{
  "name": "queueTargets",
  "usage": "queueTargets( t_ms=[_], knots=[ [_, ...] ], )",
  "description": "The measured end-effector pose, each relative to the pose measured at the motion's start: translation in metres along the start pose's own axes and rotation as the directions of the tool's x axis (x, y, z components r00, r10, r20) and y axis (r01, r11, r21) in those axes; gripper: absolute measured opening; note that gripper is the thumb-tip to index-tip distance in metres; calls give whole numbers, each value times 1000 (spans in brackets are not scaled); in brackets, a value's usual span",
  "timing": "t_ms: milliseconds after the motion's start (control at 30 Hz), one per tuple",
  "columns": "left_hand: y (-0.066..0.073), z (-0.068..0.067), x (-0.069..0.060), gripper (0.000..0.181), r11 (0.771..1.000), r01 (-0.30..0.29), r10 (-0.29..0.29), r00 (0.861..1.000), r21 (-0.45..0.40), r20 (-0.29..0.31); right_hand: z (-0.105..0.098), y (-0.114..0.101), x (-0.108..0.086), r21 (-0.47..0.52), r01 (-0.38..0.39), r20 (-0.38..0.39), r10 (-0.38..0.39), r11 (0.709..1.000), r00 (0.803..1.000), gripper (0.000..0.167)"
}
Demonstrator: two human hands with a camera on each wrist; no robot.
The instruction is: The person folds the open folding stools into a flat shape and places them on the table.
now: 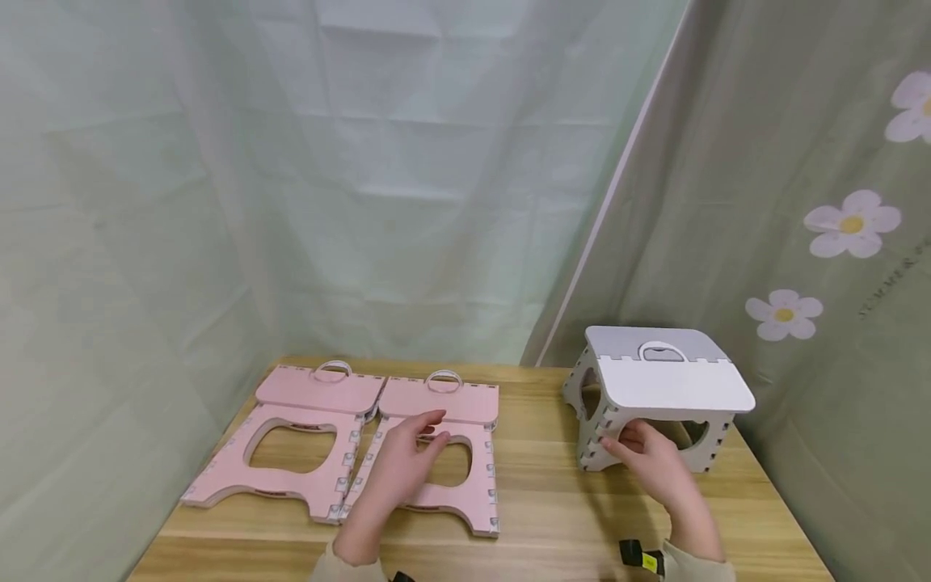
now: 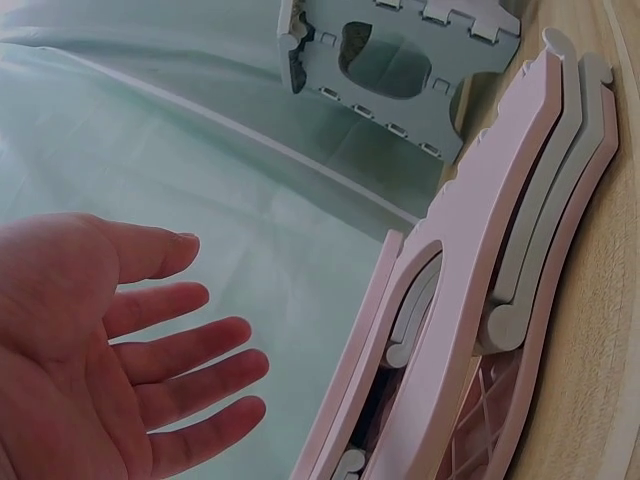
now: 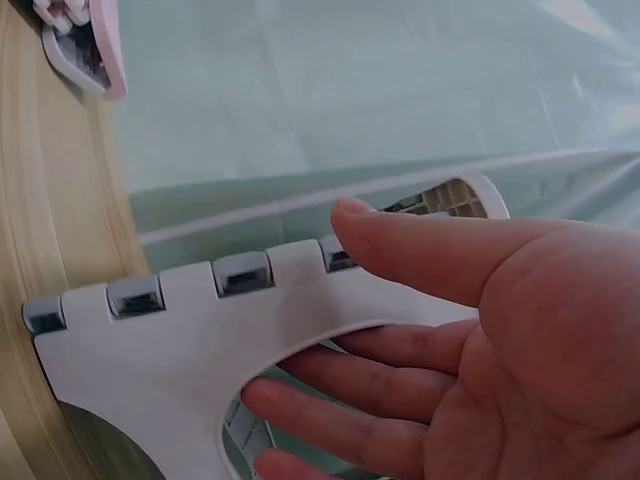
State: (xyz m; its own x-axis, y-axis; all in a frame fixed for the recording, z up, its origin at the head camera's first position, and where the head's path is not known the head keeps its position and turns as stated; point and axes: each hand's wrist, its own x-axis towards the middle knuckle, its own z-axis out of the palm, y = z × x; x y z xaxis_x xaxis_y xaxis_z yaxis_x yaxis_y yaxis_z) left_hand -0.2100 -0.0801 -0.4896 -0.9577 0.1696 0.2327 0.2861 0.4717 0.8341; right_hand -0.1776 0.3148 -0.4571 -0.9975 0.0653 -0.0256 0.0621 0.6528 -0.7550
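Observation:
A white folding step stool (image 1: 680, 384) stands unfolded at the table's right, its arched carry handle (image 1: 663, 352) on top. My right hand (image 1: 650, 459) grips its near leg panel (image 3: 150, 365): the fingers reach into the cut-out while the thumb lies at the hinged edge. To the left, two pink folding stools lie folded flat side by side, the left one (image 1: 294, 390) and the right one (image 1: 465, 402). My left hand (image 1: 403, 461) hovers over the right pink stool, fingers loosely extended and holding nothing. In the left wrist view that palm (image 2: 60, 340) shows bare, apart from the stool.
The wooden table (image 1: 538, 485) runs under all the stools. Pale green curtains (image 1: 436, 202) hang behind it and along both sides, with white flowers (image 1: 851, 225) printed on the right one. Wood shows between the pink stools and the white one.

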Motion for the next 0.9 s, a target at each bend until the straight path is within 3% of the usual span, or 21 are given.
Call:
queueTargets(
  t_ms=[500,900],
  knots=[
    [0,5,0,35,1000,-22,22,1000,7,4,25,-17,-2,19,70,39,-71,997,997,40],
    [2,9,2,35,999,-22,22,1000,33,4,36,-29,-1,45,90,97,-94,995,991,44]
  ],
)
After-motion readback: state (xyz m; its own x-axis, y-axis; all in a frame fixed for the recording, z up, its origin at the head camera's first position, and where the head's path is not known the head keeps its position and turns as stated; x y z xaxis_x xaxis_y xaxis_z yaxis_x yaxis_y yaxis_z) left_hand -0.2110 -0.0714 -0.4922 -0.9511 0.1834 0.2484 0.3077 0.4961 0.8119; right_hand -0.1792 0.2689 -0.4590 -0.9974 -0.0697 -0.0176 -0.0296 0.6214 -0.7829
